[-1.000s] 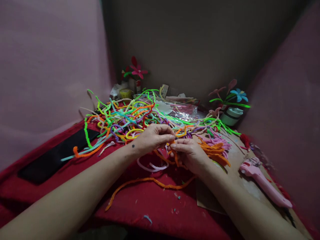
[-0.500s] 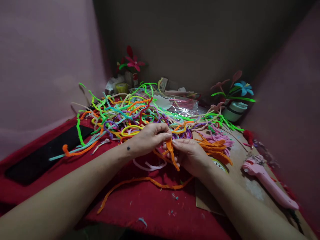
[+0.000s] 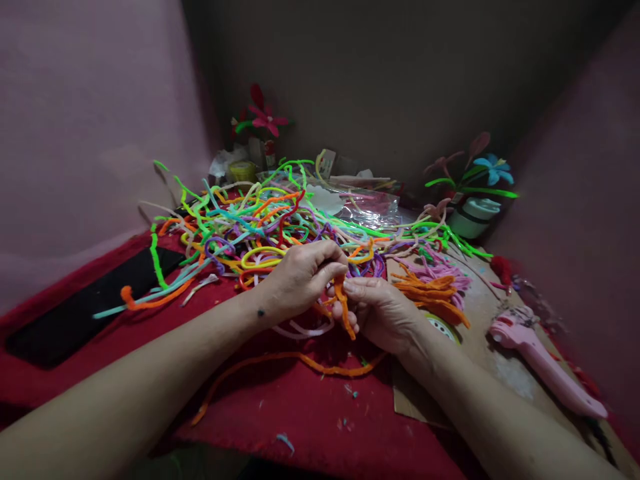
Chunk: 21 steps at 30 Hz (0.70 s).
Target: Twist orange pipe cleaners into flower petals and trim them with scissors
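My left hand (image 3: 305, 273) pinches the top of a bent orange pipe cleaner piece (image 3: 343, 310) at the middle of the view. Close against it on the right, my right hand (image 3: 383, 307) grips the same piece between thumb and fingers. The piece's lower part hangs down in front of my right fingertips. Below both hands, a long orange pipe cleaner (image 3: 300, 358) curves over the red cloth (image 3: 270, 407), its right end passing under my right wrist. A pale looped pipe cleaner (image 3: 305, 331) lies just behind it.
Behind my hands spreads a tangled multicolored pile (image 3: 250, 220). A black flat object (image 3: 95, 300) lies left. On the right are an orange bundle (image 3: 430, 291), cardboard (image 3: 417, 400), a tape roll (image 3: 443, 329) and a pink glue gun (image 3: 545, 367). Fuzzy flowers (image 3: 493, 170) stand behind.
My left hand has turned slightly, its fingers now curled higher over the orange piece. The piece hangs a little steeper and narrower. The camera view has shifted slightly.
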{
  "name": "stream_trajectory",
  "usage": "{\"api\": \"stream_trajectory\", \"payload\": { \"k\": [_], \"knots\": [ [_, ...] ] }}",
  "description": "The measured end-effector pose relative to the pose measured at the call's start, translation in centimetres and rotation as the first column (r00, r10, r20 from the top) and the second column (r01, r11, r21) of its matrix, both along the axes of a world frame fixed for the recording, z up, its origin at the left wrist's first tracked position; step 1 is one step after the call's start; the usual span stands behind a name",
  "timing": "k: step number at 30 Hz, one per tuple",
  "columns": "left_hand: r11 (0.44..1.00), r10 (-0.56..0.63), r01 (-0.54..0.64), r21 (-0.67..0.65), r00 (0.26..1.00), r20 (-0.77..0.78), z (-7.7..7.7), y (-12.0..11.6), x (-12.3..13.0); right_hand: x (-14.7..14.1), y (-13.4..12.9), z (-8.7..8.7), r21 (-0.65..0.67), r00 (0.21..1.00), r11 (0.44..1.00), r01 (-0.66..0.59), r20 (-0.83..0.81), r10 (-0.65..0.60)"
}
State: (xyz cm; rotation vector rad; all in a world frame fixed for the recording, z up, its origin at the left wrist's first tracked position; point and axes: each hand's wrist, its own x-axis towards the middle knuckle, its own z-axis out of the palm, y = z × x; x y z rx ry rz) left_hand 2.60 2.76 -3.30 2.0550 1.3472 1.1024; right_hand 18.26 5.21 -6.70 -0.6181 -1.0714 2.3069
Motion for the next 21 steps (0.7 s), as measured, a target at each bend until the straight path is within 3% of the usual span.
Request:
{"api": "stream_trajectory", "payload": {
  "k": [5,9,13,17,21],
  "knots": [
    [1.0,0.019,-0.018,0.019,1.0,-0.01,-0.08,0.03,0.09,-0.02,0.06,-0.13,0.079,0.999,0.996,0.031,0.028,-0.033],
    [0.988,0.033,-0.01,-0.152,0.988,0.149,0.16,0.25,0.17,-0.14,-0.24,0.22,0.119,0.989,0.986,0.12,0.071,-0.129],
    [0.92,0.026,0.1,-0.38,0.95,0.312,0.51,0.5,0.02,-0.31,-0.19,0.33,0.17,0.954,0.944,0.284,0.053,-0.296],
    [0.818,0.023,0.16,-0.552,0.951,0.309,0.7,0.51,-0.15,-0.33,0.12,0.09,0.204,0.924,0.904,0.375,-0.003,-0.382],
    [0.819,0.076,0.105,-0.564,0.955,0.288,0.7,0.49,-0.23,-0.28,0.15,0.07,0.155,0.912,0.9,0.408,-0.027,-0.409]
  ]
}}
